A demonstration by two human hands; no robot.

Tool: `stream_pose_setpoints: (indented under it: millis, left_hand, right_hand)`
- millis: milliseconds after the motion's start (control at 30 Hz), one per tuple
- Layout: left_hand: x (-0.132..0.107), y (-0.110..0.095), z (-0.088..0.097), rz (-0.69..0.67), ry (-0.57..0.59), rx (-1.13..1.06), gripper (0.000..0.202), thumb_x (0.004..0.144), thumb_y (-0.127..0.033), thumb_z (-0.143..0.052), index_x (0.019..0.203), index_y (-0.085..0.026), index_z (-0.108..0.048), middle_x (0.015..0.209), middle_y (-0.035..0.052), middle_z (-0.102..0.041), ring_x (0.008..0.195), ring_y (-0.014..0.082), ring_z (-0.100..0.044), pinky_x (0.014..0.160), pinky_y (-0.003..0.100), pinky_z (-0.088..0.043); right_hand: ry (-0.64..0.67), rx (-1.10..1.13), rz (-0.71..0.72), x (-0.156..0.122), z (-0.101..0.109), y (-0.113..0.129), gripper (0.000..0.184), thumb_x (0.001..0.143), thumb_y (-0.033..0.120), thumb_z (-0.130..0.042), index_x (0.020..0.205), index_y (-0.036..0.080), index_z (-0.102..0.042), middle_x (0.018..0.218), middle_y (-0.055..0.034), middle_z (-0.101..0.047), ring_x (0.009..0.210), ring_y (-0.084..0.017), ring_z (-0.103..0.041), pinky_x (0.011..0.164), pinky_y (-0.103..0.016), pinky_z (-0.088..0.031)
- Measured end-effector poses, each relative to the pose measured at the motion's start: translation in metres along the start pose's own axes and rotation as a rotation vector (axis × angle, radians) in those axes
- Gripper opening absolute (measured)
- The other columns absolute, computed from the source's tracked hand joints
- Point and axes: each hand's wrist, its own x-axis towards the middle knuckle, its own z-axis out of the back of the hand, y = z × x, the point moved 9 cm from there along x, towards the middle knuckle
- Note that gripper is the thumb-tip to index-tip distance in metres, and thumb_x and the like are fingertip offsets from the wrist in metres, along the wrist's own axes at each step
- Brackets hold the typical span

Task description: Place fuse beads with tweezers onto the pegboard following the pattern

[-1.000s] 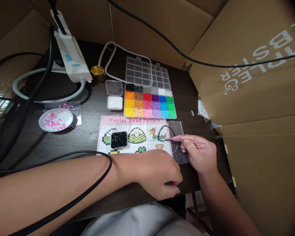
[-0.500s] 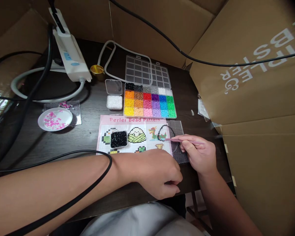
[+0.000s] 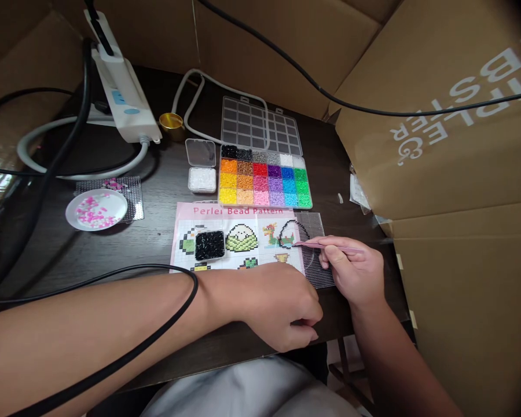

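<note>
My right hand (image 3: 359, 272) pinches a pair of pink tweezers (image 3: 325, 245) between thumb and fingers. Their tips reach the lower right part of a ring of black beads (image 3: 281, 230) on a clear pegboard (image 3: 323, 275). Whether a bead sits in the tips is too small to tell. Loosely curled, my left hand (image 3: 282, 307) rests by the table's front edge, below the pattern sheet (image 3: 182, 212), with nothing visible in it. A small clear box of black beads (image 3: 209, 245) stands on the sheet, left of the pegboard.
Behind the sheet lies an open compartment case (image 3: 264, 176) of coloured beads, beside a small box of white beads (image 3: 202, 180). To the left are a white dish (image 3: 72, 217) with pink beads and a power strip (image 3: 128, 104). A black cable (image 3: 151, 340) crosses my left forearm.
My right hand has shifted slightly right with the tweezers, and their arms now look a little further apart. My left hand stays in place.
</note>
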Motion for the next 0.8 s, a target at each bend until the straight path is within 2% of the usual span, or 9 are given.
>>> stream_pose_setpoints:
  millis: [333, 800]
  left_hand:
    - [0.0003, -0.0006, 0.0011, 0.004, -0.002, 0.003, 0.02, 0.082, -0.026, -0.063, 0.063, -0.02, -0.066, 0.07, 0.0009, -0.07, 0.06, 0.0151, -0.057, 0.052, 0.031, -0.039]
    - [-0.0001, -0.0011, 0.0004, -0.012, -0.021, 0.007, 0.02, 0.082, -0.026, -0.064, 0.064, -0.02, -0.067, 0.07, 0.0011, -0.07, 0.059, 0.0149, -0.057, 0.052, 0.031, -0.039]
  right_hand:
    - [-0.003, 0.018, 0.033, 0.0013, -0.0021, 0.0051, 0.018, 0.093, 0.023, -0.065, 0.094, 0.027, -0.082, 0.089, -0.0032, -0.081, 0.055, -0.008, -0.057, 0.051, -0.021, -0.051]
    - [0.07, -0.003, 0.074, -0.0009, -0.005, 0.0037, 0.02, 0.094, 0.022, -0.064, 0.101, 0.03, -0.081, 0.091, -0.0015, -0.08, 0.059, -0.009, -0.057, 0.054, -0.023, -0.049]
